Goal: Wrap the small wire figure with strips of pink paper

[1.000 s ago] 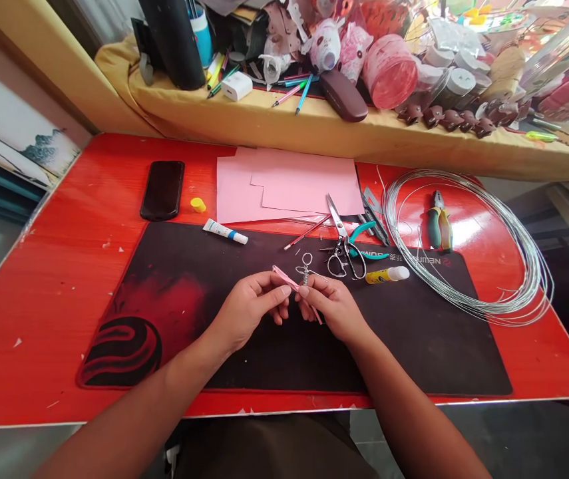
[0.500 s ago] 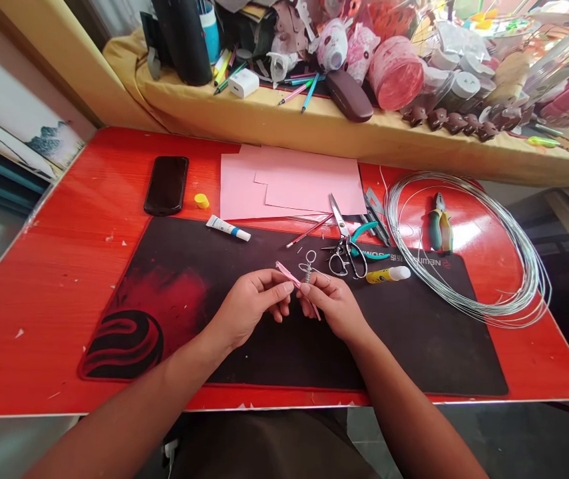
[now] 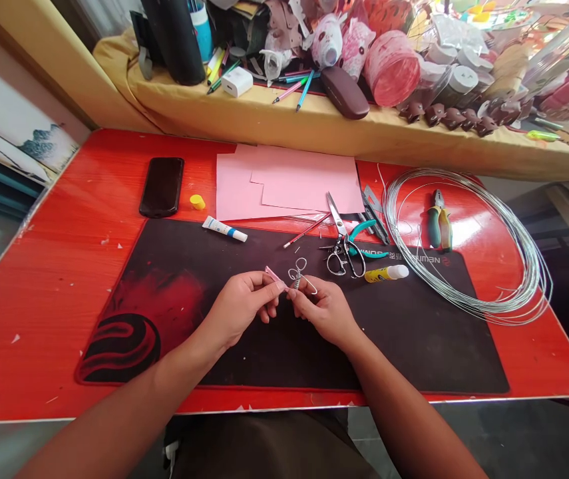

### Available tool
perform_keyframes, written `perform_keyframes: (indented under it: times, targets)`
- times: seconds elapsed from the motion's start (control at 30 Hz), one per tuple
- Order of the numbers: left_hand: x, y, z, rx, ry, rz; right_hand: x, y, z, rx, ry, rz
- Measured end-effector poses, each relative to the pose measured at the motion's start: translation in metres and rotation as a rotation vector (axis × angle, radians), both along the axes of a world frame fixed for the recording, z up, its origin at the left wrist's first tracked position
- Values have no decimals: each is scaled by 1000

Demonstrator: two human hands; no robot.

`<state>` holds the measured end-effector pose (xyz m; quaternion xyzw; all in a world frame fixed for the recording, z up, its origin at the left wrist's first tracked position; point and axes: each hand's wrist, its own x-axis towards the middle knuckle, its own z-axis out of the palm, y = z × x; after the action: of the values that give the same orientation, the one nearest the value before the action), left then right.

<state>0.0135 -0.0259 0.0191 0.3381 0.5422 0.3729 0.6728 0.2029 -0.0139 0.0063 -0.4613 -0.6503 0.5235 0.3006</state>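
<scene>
Between the fingers of my left hand (image 3: 244, 303) a narrow pink paper strip (image 3: 274, 275) is pinched, its free end sticking up past the thumb. My right hand (image 3: 325, 309) is closed on a small wire figure (image 3: 297, 279) with a coiled middle and bent loops at the top. The strip runs across to the figure, where my right fingertips hide how it meets the wire. Both hands are close together above the black desk mat (image 3: 274, 359). Just beyond them lie scissors (image 3: 339, 243), teal-handled pliers (image 3: 361, 233) and a yellow glue stick (image 3: 386, 273).
A large wire coil (image 3: 518, 266) surrounds green-and-yellow pliers (image 3: 440, 223) on the right. Pink paper sheets (image 3: 309, 179), a pencil (image 3: 307, 231), a white tube (image 3: 224, 229), a yellow cap (image 3: 197, 201) and a phone (image 3: 162, 187) lie farther back. A crowded ledge (image 3: 264, 120) borders the table.
The wire figure has turned in my right hand, so its loops now lean differently. The strip's lower tail no longer shows below the right fingers. The camera view has shifted slightly.
</scene>
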Motion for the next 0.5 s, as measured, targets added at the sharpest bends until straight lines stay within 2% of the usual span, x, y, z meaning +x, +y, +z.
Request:
perform_keyframes:
  times: [0.23,0.5]
  targets:
    - [-6,6,-1,-74,14,-39,-4,-3,-5,116,-68,3]
    - [-4,6,-4,-106,-27,5,-5,-3,-7,119,-55,-3]
